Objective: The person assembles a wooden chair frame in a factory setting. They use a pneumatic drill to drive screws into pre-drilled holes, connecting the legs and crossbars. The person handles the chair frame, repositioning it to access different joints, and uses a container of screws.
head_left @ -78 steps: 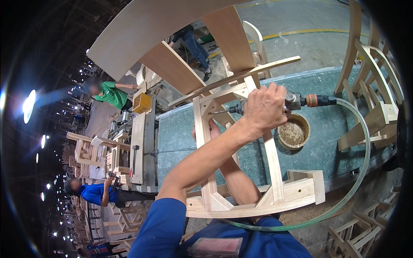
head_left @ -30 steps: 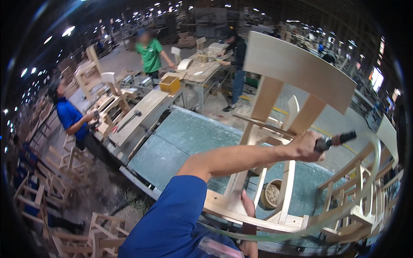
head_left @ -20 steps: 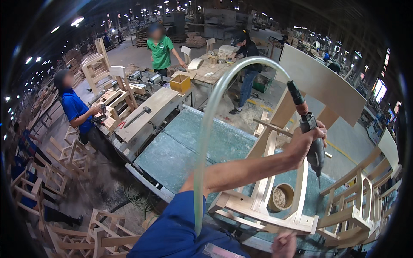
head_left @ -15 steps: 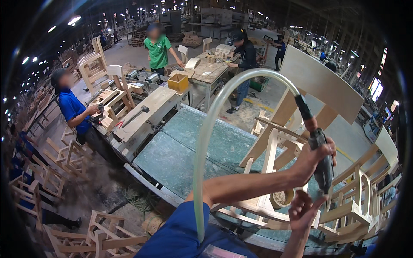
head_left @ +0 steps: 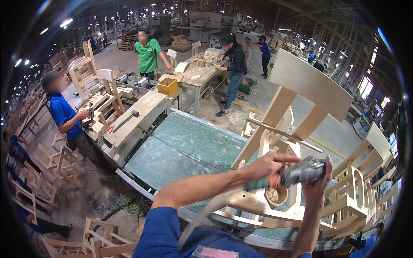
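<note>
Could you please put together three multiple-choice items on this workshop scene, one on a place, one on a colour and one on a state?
1. Where does the small bowl of pale bits sit?
A. inside the wooden chair frame on the green worktable
B. on the floor
C. on a shelf

2. What colour is the shirt of the person standing at the far bench?
A. red
B. green
C. white

3. How is the grey power tool held?
A. lying on the table
B. hanging from a hook
C. gripped in both hands

Answers: 1 A, the bowl shows between the frame's rails; 2 B, that shirt is plainly green; 3 C, the left hand and right hand both close on it.
</note>
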### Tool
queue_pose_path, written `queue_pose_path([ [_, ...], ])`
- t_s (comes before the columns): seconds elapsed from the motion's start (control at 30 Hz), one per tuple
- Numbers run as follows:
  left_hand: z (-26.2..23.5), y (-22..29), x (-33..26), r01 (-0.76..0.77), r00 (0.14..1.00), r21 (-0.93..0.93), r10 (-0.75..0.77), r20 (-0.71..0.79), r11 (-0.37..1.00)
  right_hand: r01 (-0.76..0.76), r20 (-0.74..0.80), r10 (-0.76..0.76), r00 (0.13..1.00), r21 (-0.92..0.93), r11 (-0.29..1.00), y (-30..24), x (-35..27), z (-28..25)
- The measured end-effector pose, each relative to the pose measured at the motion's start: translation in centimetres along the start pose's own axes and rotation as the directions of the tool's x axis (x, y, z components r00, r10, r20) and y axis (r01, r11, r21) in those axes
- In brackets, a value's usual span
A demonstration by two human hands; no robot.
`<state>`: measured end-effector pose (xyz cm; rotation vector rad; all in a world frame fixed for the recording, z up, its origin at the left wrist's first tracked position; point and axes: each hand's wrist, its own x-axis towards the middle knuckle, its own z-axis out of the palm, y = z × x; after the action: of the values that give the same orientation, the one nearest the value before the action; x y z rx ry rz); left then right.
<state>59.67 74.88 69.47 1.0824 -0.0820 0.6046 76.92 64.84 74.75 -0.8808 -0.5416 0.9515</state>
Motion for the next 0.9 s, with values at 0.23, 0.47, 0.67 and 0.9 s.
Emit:
queue_pose_path([
  [0.23,5.0,0.0,-4.7,0.256,0.959,-0.311,-0.2,0.2,0.915,0.12,0.289,-0.003,0.957,-0.389,0.914,-1.4,-0.3,-1.1],
  [0.47,2.6,2.3,-5.7,0.184,0.978,-0.176,-0.163,0.129,0.967,-0.098,0.242,0.146,0.959,-0.202,0.974,-2.8,1.6,-1.0],
  [0.67,-0.7,5.1,-5.1,0.239,0.965,0.38,-0.261,0.004,0.893,-0.324,-0.077,0.329,0.941,0.068,0.944,1.0,5.2,-7.0],
  [0.9,-3.3,3.4,-4.0,0.065,0.994,0.679,-0.11,0.024,0.731,-0.501,0.344,0.375,0.861,0.704,0.503,7.9,3.9,-13.9],
])
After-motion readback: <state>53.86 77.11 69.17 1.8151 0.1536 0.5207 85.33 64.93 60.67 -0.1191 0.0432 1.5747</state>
